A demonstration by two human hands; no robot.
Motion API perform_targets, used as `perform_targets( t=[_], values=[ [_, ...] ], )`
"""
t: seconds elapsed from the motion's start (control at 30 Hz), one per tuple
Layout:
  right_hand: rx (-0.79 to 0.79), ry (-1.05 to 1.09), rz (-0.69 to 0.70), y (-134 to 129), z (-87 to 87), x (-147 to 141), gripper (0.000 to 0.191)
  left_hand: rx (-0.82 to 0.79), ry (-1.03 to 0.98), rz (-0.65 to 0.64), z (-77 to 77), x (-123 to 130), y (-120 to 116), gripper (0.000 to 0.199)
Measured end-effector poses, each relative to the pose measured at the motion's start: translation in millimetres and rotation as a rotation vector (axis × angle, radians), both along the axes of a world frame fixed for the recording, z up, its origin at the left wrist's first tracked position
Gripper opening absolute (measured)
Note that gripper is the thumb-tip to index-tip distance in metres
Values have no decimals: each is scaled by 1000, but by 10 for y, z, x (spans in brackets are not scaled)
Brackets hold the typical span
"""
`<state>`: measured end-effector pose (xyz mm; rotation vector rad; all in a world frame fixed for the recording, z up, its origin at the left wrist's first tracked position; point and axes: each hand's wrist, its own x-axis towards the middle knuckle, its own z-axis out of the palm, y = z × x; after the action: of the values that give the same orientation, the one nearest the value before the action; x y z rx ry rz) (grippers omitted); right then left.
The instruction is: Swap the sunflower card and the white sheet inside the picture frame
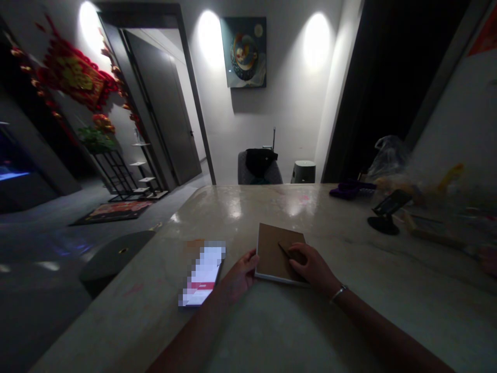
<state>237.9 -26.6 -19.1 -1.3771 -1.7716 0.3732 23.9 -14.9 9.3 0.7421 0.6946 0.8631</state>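
Observation:
A notebook point(274, 239) with a plain brown cover and pale page edges lies closed on the table point(248, 331). My left hand point(243, 274) grips its left edge, thumb at the cover's side, the other fingers partly hidden. Over the right part of the cover rests my right hand point(310, 264), fingers curled round a slim dark pen point(283, 249). The pen points up and left across the cover, its lower end hidden in the hand. Left of my left forearm a phone point(205, 272) lies with its screen lit and blurred out.
To the right stand a black phone stand point(384, 223) and a clear plastic bag point(388, 158) among blurred items. A purple cloth point(349, 189) lies at the far edge. Beyond are a chair point(243, 168) with a black bag and, at left, a dark round stool point(116, 259).

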Motion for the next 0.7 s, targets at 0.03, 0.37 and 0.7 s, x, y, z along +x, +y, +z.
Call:
perform_targets(
  t=[0.03, 0.37, 0.7],
  values=[
    [-7, 1, -2, 8, -9, 9, 28, -2, 11, 7, -4, 0, 0, 40],
    [-127, 160, 40, 37, 7, 38, 26, -15, -23, 6, -35, -1, 2, 39],
    [-156, 213, 62, 1, 77, -3, 21, 6, -80, -1, -7, 11, 22, 29]
  ],
)
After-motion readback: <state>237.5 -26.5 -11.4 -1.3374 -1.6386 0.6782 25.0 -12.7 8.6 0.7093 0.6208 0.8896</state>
